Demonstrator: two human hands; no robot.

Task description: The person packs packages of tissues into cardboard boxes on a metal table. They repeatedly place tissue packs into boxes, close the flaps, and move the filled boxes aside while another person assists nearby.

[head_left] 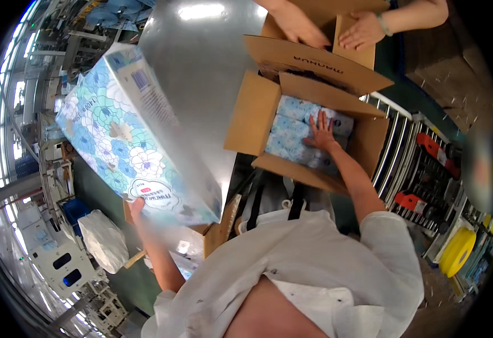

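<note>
A large plastic-wrapped pack [119, 135] with a blue and white flower print is tilted up on the left, over the edge of the metal table. My left hand [136, 209] grips its lower corner, the thumb on the printed face and the other fingers mostly hidden. An open cardboard box [252, 115] stands to the right, holding several smaller packs [287, 135] with a similar blue floral print. My right hand [322, 133] reaches into this box and lies on the packs with its fingers spread.
Across from me, another person's hands [364, 31] are at a second open carton [325, 8]. A roller conveyor [390, 138] with red-handled tape dispensers [435, 152] runs along the right, near a yellow roll [457, 252]. The shiny metal table [201, 67] spans the middle; a white sack [104, 239] is at left.
</note>
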